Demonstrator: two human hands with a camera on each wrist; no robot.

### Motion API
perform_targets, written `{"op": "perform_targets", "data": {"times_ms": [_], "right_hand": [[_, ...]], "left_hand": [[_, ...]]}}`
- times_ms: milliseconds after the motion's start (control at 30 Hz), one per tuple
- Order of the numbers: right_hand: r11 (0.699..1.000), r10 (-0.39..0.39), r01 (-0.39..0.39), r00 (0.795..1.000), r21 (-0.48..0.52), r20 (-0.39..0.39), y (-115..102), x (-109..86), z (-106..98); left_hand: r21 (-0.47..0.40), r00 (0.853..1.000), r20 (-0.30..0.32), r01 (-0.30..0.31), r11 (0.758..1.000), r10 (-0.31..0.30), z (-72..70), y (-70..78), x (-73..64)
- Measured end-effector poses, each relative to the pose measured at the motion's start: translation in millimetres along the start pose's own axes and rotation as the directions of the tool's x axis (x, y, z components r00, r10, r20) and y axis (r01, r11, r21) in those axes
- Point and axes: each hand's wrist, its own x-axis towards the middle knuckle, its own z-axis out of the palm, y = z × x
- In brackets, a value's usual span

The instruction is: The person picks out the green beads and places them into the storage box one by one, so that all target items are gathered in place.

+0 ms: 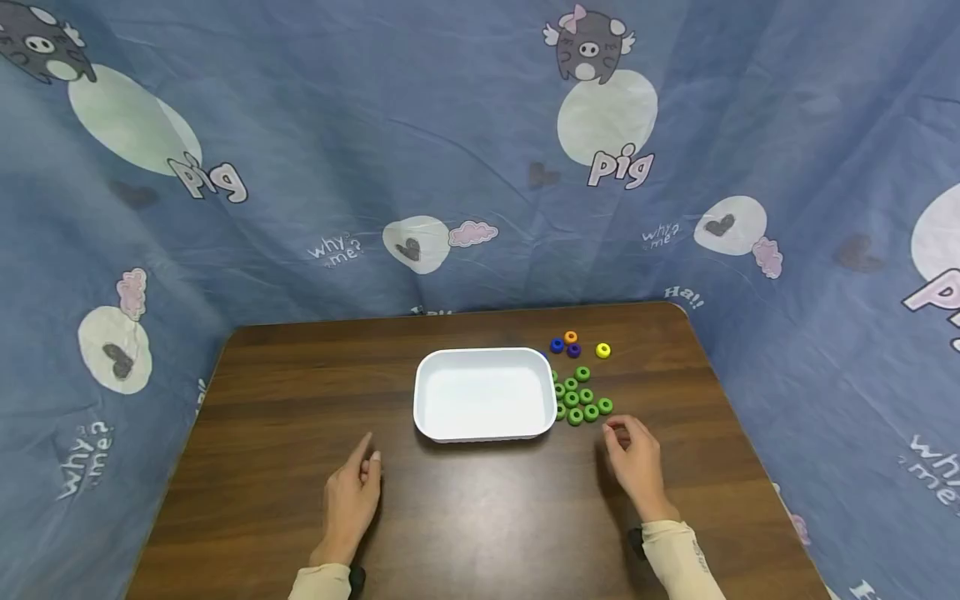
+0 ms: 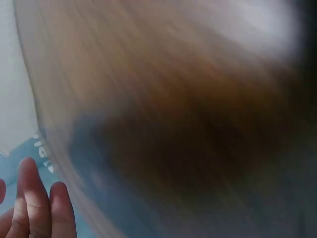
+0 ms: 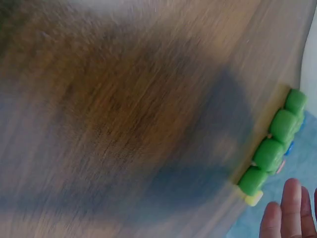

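Just in front of the green ring-shaped beads, my right hand hovers over the table, fingers loosely bent and holding nothing that I can see. The right wrist view shows its fingertips near a row of green beads. My left hand is to the front left of a white rectangular tray, with the index finger extended and nothing held. In the left wrist view, fingers show at the lower left, below the tray's white side.
Behind the green beads lie a yellow bead, an orange bead and blue and purple beads. The tray's right wall partly hides some beads. A blue patterned cloth surrounds the brown wooden table at the back and sides.
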Motion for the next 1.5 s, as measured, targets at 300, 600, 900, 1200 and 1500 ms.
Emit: {"op": "perform_targets", "data": {"times_ms": [300,600,900,1200,1500], "right_hand": [[0.998,0.055,-0.055,0.998,-0.006,0.038,11,12.9,15],[0.996,0.086,-0.084,0.992,-0.025,0.089,16,16.5,29],[0.995,0.100,-0.097,0.989,-0.032,0.110,16,16.6,32],[0.995,0.094,-0.090,0.990,-0.039,0.105,15,16.8,33],[0.996,0.083,-0.080,0.990,-0.032,0.111,17,22.9,35]], "left_hand": [[-0.326,0.997,-0.026,0.059,0.944,-0.072,21.4,18.6,25.6],[-0.392,0.994,0.072,0.104,0.914,-0.082,34.6,35.5,39.3],[-0.471,0.985,0.157,0.140,0.871,-0.074,43.7,43.5,44.4],[-0.511,0.982,0.173,0.155,0.845,-0.075,44.7,46.1,45.1],[-0.520,0.979,0.179,0.176,0.836,-0.095,44.2,48.3,45.0]]}}
